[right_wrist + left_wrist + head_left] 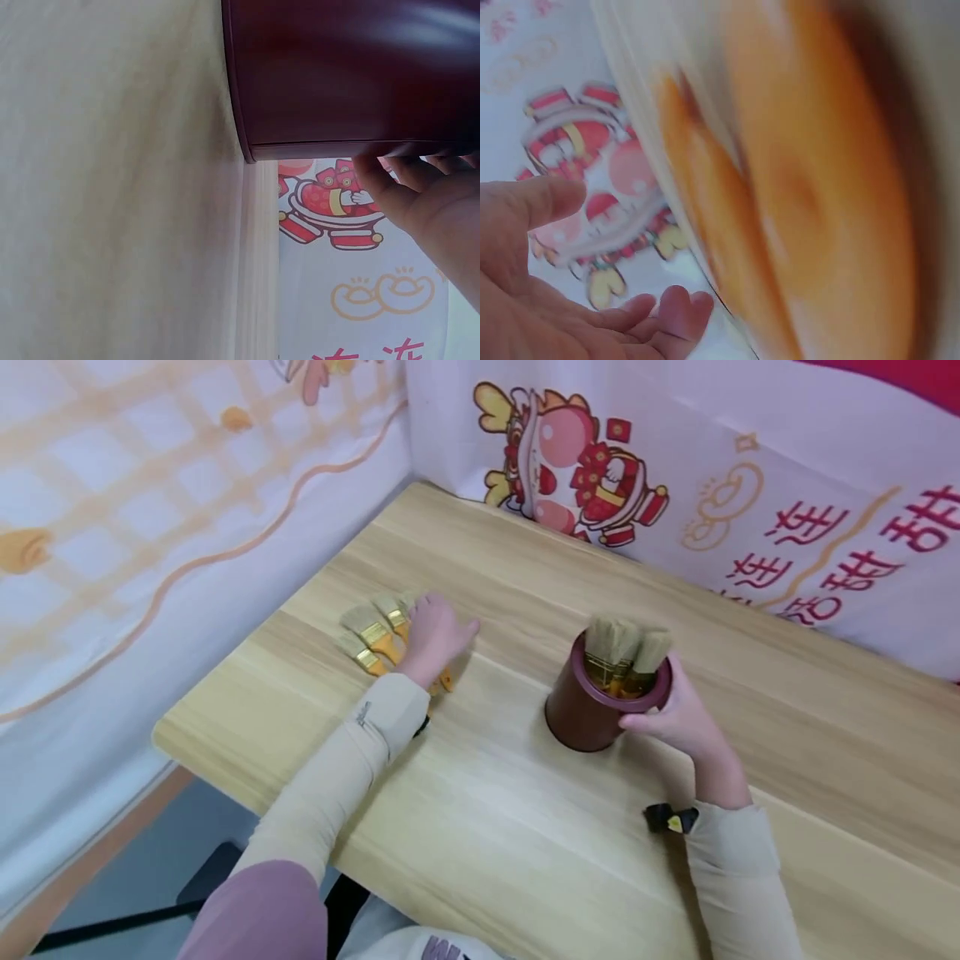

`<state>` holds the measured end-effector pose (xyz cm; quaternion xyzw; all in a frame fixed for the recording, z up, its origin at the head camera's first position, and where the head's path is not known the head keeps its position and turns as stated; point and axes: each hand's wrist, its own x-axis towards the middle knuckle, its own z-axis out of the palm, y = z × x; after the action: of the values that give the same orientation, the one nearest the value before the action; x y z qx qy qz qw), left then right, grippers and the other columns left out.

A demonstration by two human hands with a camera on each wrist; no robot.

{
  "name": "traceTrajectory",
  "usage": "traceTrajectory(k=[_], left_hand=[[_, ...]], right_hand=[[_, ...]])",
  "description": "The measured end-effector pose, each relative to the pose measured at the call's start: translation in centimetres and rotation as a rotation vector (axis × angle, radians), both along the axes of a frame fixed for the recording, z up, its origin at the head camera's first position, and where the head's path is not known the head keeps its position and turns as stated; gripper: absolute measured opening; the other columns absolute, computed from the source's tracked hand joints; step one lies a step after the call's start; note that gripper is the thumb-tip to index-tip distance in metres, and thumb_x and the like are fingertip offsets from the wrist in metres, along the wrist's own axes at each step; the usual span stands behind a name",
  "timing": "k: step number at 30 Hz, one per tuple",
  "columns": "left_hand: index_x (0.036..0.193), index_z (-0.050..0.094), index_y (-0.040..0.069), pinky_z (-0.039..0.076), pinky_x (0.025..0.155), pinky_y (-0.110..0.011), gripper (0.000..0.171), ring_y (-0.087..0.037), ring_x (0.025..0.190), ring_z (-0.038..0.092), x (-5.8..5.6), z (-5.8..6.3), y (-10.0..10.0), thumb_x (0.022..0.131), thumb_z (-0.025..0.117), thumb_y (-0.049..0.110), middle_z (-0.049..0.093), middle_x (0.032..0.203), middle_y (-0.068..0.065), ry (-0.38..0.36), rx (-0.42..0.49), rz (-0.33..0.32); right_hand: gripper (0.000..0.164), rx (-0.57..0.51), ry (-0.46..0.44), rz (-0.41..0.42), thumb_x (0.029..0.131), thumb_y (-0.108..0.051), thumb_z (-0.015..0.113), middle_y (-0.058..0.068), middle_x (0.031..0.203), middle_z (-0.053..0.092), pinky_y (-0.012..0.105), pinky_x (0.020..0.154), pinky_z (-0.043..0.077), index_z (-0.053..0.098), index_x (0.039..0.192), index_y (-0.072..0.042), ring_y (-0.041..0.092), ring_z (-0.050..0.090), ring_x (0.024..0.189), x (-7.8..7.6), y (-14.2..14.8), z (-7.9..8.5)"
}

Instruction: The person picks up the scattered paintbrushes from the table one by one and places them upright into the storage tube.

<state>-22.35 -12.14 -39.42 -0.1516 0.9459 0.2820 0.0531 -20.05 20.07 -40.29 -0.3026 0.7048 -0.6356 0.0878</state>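
Several flat paintbrushes with pale bristles, gold-coloured ferrules and orange handles lie side by side on the left part of the table. Over them is my left hand, which hides part of the group. Its thumb stands apart from loosely bent fingers with nothing between them; blurred orange brush handles fill the left wrist view close by. My right hand grips the right side of a dark red-brown round pot. More brushes stand in the pot, bristles up. In the right wrist view, fingertips touch the pot wall.
The light wooden table has its left corner and front edge in view. Patterned white cloth hangs behind and to the left. A small black and yellow item is by the right cuff.
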Motion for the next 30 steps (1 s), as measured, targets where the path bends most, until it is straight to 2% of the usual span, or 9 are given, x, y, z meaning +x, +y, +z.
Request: traceTrajectory(k=[4, 6, 9, 13, 16, 20, 24, 28, 30], left_hand=[[0.139, 0.029, -0.015, 0.038, 0.110, -0.042, 0.076, -0.038, 0.130, 0.040, -1.3, 0.1, -0.2, 0.094, 0.054, 0.041, 0.039, 0.140, -0.029, -0.030, -0.079, 0.033], [0.139, 0.029, -0.015, 0.041, 0.108, -0.042, 0.076, -0.038, 0.128, 0.043, -1.7, 0.0, -0.4, 0.094, 0.056, 0.040, 0.040, 0.138, -0.029, -0.041, -0.097, 0.055], [0.132, 0.037, -0.014, 0.047, 0.099, -0.042, 0.067, -0.037, 0.119, 0.049, -2.2, -0.2, -0.9, 0.094, 0.056, 0.038, 0.046, 0.129, -0.028, -0.051, -0.180, 0.048], [0.105, 0.060, -0.003, 0.054, 0.084, -0.040, 0.039, -0.032, 0.102, 0.059, -2.4, -0.3, -1.4, 0.094, 0.055, 0.034, 0.059, 0.112, -0.022, -0.096, -0.294, -0.008], [0.086, 0.064, 0.006, 0.057, 0.073, -0.039, 0.026, -0.026, 0.089, 0.064, -2.4, -0.2, -1.5, 0.093, 0.053, 0.029, 0.066, 0.102, -0.016, -0.144, -0.346, -0.039], [0.088, 0.065, 0.005, 0.057, 0.070, -0.038, 0.022, -0.024, 0.085, 0.063, -2.5, -0.2, -1.5, 0.092, 0.052, 0.023, 0.067, 0.101, -0.015, -0.185, -0.360, -0.059], [0.094, 0.065, 0.006, 0.054, 0.071, -0.037, 0.019, -0.024, 0.087, 0.061, -2.6, -0.1, -1.6, 0.087, 0.059, 0.022, 0.066, 0.103, -0.013, -0.207, -0.331, -0.054], [0.091, 0.060, 0.009, 0.045, 0.062, -0.030, 0.030, -0.020, 0.079, 0.056, -2.2, 0.4, -1.7, 0.087, 0.065, 0.038, 0.062, 0.094, -0.008, -0.245, -0.257, -0.015], [0.086, 0.056, 0.012, 0.040, 0.056, -0.028, 0.033, -0.018, 0.073, 0.053, -1.9, 0.8, -1.7, 0.088, 0.063, 0.045, 0.057, 0.086, -0.004, -0.230, -0.216, 0.005]], right_hand=[[0.095, -0.023, 0.015, -0.016, 0.066, 0.015, 0.076, -0.003, 0.135, 0.047, 0.013, 0.101, 0.038, 0.029, 0.144, -0.012, 0.008, 0.046, 0.123, 0.2, 1.0, 0.2], [0.093, -0.007, 0.021, -0.024, 0.067, 0.014, 0.077, -0.003, 0.134, 0.047, 0.013, 0.100, 0.038, 0.030, 0.143, -0.012, 0.008, 0.045, 0.123, 0.2, 1.2, 0.4], [0.092, 0.007, 0.013, -0.030, 0.067, 0.014, 0.077, -0.003, 0.133, 0.047, 0.012, 0.100, 0.037, 0.030, 0.142, -0.012, 0.007, 0.045, 0.122, 0.0, 1.3, 0.7], [0.094, 0.007, 0.006, -0.022, 0.068, 0.014, 0.077, -0.003, 0.136, 0.044, 0.012, 0.101, 0.036, 0.027, 0.144, -0.011, 0.008, 0.043, 0.125, -0.2, 1.4, 0.7], [0.096, 0.004, 0.010, -0.013, 0.068, 0.013, 0.078, -0.002, 0.138, 0.042, 0.012, 0.103, 0.036, 0.026, 0.145, -0.011, 0.008, 0.041, 0.127, -0.3, 1.4, 0.7], [0.095, 0.008, 0.008, -0.019, 0.067, 0.014, 0.078, -0.003, 0.137, 0.043, 0.012, 0.102, 0.036, 0.027, 0.144, -0.011, 0.008, 0.042, 0.126, -0.2, 1.3, 0.5], [0.092, 0.045, 0.004, -0.048, 0.067, 0.015, 0.077, -0.005, 0.134, 0.046, 0.011, 0.101, 0.037, 0.029, 0.141, -0.009, 0.006, 0.044, 0.123, -0.1, 0.9, 0.5], [0.092, 0.066, -0.009, -0.051, 0.067, 0.015, 0.077, -0.007, 0.133, 0.046, 0.010, 0.101, 0.036, 0.029, 0.141, -0.010, 0.005, 0.044, 0.123, -0.1, 0.5, 0.2], [0.092, 0.057, -0.015, -0.045, 0.066, 0.015, 0.077, -0.006, 0.133, 0.046, 0.011, 0.102, 0.036, 0.029, 0.140, -0.010, 0.005, 0.044, 0.123, -0.1, 0.4, 0.0]])
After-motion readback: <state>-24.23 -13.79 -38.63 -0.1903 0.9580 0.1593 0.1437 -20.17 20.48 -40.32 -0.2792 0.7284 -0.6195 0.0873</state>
